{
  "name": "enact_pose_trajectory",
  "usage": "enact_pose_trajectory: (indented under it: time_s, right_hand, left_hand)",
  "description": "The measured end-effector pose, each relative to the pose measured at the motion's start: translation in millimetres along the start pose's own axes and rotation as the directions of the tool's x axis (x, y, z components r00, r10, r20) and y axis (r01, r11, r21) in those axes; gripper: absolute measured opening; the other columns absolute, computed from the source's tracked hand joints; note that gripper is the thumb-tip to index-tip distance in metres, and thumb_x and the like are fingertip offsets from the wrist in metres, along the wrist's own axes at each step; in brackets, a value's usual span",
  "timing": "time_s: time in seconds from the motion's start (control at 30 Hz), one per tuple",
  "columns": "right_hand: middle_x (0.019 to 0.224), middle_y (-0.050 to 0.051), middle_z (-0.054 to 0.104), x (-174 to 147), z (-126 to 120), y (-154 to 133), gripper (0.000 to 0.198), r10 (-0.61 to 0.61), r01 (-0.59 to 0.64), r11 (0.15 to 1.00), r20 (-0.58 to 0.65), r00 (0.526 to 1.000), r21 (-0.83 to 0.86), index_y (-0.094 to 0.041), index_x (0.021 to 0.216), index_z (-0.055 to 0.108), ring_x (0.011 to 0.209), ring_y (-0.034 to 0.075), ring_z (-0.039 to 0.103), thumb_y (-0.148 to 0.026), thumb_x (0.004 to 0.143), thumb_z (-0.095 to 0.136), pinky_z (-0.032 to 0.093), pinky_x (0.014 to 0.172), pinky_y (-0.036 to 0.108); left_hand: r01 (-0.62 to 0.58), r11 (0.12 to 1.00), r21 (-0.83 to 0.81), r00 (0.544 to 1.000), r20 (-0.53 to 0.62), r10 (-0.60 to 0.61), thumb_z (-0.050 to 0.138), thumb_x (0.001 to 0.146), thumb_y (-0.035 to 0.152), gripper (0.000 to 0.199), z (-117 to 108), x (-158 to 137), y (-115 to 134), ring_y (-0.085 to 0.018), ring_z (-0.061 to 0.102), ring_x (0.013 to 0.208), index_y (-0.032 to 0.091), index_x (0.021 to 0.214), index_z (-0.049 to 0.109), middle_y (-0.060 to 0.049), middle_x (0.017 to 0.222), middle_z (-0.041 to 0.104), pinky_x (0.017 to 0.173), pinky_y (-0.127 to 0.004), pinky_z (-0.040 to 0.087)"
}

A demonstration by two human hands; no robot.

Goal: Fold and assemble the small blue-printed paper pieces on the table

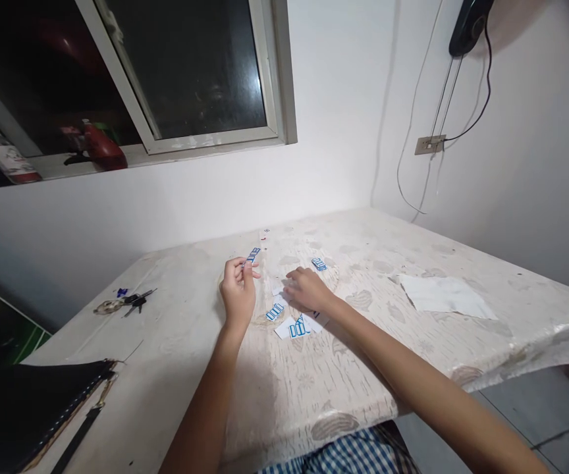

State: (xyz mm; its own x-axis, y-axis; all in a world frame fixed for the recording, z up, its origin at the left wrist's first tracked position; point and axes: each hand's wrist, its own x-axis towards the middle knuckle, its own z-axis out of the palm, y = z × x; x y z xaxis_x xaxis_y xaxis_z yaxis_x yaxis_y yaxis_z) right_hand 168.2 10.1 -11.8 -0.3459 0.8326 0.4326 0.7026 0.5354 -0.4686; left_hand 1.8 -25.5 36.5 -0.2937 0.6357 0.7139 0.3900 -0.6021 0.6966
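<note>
My left hand [238,288] pinches a small paper cutout [251,255] with blue printing, held up over the table. To its right, my right hand [307,288] reaches low over a loose group of white paper pieces, its fingertips at a white piece [277,286]; whether it grips that piece I cannot make out. Near the wrists lie a blue-printed cutout [274,311] and another blue-printed piece [298,326], partly overlapping white slips. Beyond my right hand sits a small stack of blue-printed cutouts [319,264].
A patterned plastic cloth covers the table [314,388]. On the right lies a torn white sheet [445,296]. Keys [139,300] rest on the left, above a black bag [42,408] with a strap. A wall and window [200,72] stand behind.
</note>
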Motion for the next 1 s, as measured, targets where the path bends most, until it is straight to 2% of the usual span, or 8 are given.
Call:
enact_pose_trajectory:
  time_s: [0.1,0.27,0.4,0.53,0.67,0.8,0.9,1.0]
  right_hand:
    - [0.098,0.013,0.059,-3,10,-6,0.039,-0.01,0.02,0.997,0.135,0.991,-0.079,-0.012,0.113,0.057,0.094,0.025,0.051,-0.031,0.078,0.06,0.037,0.08,0.033]
    - [0.096,0.011,0.062,-5,7,-13,0.048,0.007,0.007,0.996,0.152,0.988,-0.094,-0.01,0.126,0.045,0.089,0.021,0.054,-0.022,0.08,0.053,0.037,0.075,0.028]
    - [0.098,0.015,0.061,-8,5,-18,0.045,-0.045,0.087,0.96,0.161,0.986,-0.265,-0.009,0.128,0.041,0.09,0.025,0.055,-0.017,0.083,0.044,0.039,0.072,0.031]
    - [0.099,0.015,0.062,-7,6,-11,0.056,-0.043,0.084,0.959,0.156,0.987,-0.272,-0.01,0.133,0.033,0.086,0.024,0.058,-0.008,0.078,0.043,0.041,0.068,0.031]
    - [0.097,0.011,0.062,-1,3,-1,0.058,0.005,-0.003,0.997,-0.033,0.999,0.081,-0.011,0.134,0.033,0.074,0.017,0.06,-0.005,0.077,0.04,0.045,0.069,0.029]
    - [0.086,0.006,0.062,6,-7,2,0.035,0.245,-0.119,0.761,-0.112,0.963,0.638,-0.012,0.112,0.054,0.053,0.01,0.056,-0.014,0.078,0.044,0.047,0.055,0.025]
    - [0.071,0.003,0.062,9,-13,1,0.021,0.241,-0.092,0.667,-0.098,0.965,0.739,-0.012,0.09,0.064,0.052,0.011,0.053,-0.019,0.074,0.052,0.045,0.051,0.023]
    - [0.074,0.004,0.065,8,-14,2,0.02,0.182,-0.07,0.744,-0.101,0.978,0.665,-0.014,0.086,0.067,0.05,0.009,0.05,-0.017,0.076,0.051,0.043,0.05,0.022]
  left_hand:
    - [0.068,0.997,0.041,0.997,-0.028,-0.067,0.05,0.083,0.031,0.014,-1,0,-6,-0.01,0.062,0.056,0.019,0.09,0.046,-0.004,0.083,0.066,0.058,-0.023,0.049]
    - [0.096,0.995,0.001,0.986,-0.135,-0.095,0.049,0.083,0.032,0.016,-8,7,-10,-0.008,0.059,0.048,0.019,0.09,0.043,-0.003,0.08,0.066,0.052,-0.021,0.046]
    - [0.107,0.994,-0.008,0.985,-0.138,-0.107,0.05,0.083,0.032,0.016,-8,7,-9,-0.008,0.058,0.046,0.019,0.089,0.043,-0.003,0.08,0.066,0.05,-0.02,0.045]
    - [0.18,0.984,-0.001,0.982,-0.051,-0.18,0.051,0.08,0.032,0.017,-5,5,-12,-0.008,0.057,0.046,0.019,0.089,0.045,-0.003,0.08,0.066,0.047,-0.02,0.045]
    - [0.346,0.938,-0.02,0.928,0.152,-0.339,0.055,0.077,0.032,0.021,2,2,-21,-0.009,0.058,0.047,0.017,0.09,0.048,-0.003,0.074,0.066,0.046,-0.02,0.047]
    - [0.547,0.836,-0.053,0.803,0.316,-0.505,0.059,0.073,0.026,0.025,9,-6,-26,-0.013,0.063,0.05,0.015,0.092,0.049,-0.001,0.062,0.064,0.051,-0.025,0.051]
    - [0.634,0.772,-0.04,0.717,0.403,-0.568,0.062,0.072,0.023,0.026,14,-11,-24,-0.015,0.065,0.052,0.015,0.094,0.049,-0.002,0.059,0.065,0.055,-0.028,0.054]
    - [0.661,0.75,-0.025,0.668,0.475,-0.573,0.064,0.072,0.024,0.026,16,-15,-21,-0.016,0.066,0.054,0.014,0.092,0.051,-0.003,0.059,0.066,0.059,-0.03,0.055]
